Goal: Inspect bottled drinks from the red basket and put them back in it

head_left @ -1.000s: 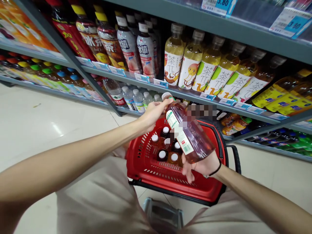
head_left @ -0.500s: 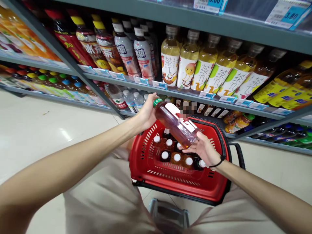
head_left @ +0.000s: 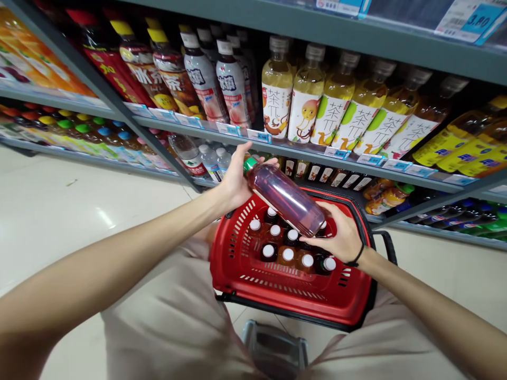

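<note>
A clear bottle of reddish-brown drink [head_left: 288, 198] with a green cap lies tilted across both hands, above the basket. My left hand [head_left: 237, 179] is closed around its neck end, by the cap. At the bottle's base, my right hand [head_left: 336, 232] grips it between thumb and fingers; a black band circles that wrist. The bottle's plain see-through side faces me, and its label is mostly turned away. Below is a red shopping basket [head_left: 273, 290] with black handles, holding several upright white-capped bottles [head_left: 288, 257] of dark and amber drink.
Ahead stands a grey shelf rack [head_left: 356, 31]. Its middle level bears tea bottles [head_left: 276, 100] with white labels, grey-white peach drink bottles [head_left: 232, 89] and yellow-labelled bottles [head_left: 459, 142]. More bottles fill the lower level. A small grey stool-like object [head_left: 275, 348] is on the floor between my knees.
The bottle has been rolled about its length, so its white label has turned out of sight. My right hand has shifted its hold around the base.
</note>
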Available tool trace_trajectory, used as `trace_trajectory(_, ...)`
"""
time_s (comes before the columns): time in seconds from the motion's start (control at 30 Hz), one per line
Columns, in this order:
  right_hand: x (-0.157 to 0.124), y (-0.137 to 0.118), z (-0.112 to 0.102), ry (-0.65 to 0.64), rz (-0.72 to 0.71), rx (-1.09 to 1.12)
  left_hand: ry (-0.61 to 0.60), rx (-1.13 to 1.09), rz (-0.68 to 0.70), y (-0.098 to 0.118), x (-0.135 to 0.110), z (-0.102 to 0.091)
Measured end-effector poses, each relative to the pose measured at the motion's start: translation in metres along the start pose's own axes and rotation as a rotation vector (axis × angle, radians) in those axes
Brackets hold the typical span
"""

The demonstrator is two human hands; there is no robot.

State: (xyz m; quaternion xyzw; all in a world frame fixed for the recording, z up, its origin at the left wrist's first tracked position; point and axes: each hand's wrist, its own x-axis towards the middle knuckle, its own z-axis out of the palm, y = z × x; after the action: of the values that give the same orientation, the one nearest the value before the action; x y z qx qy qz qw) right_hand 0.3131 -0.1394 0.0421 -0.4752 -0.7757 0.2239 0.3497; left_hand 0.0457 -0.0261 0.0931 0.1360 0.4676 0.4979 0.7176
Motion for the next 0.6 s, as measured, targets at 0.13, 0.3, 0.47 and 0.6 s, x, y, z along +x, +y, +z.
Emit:
trace_trajectory(0.13, 0.013, 0.014, -0.01, 0.098, -0.391, -0.25, -0.035, -0.037, 0.063, 0.003, -0.004, 0.002)
trace_trajectory(0.3, 0.025, 0.021, -0.025, 0.128, -0.571, -0.429, -0.125, -0.029, 0.123, 0.006, -0.005, 0.003)
trace_trajectory(0.47, 0.021, 0.017, -0.026, 0.146, -0.57, -0.431, -0.169, 0.016, 0.128, 0.006, -0.01, 0.005)
trace_trajectory(0.6, 0.013, 0.013, -0.015, 0.108, -0.302, -0.226, -0.18, 0.082, 0.129, 0.007, -0.012, 0.005)
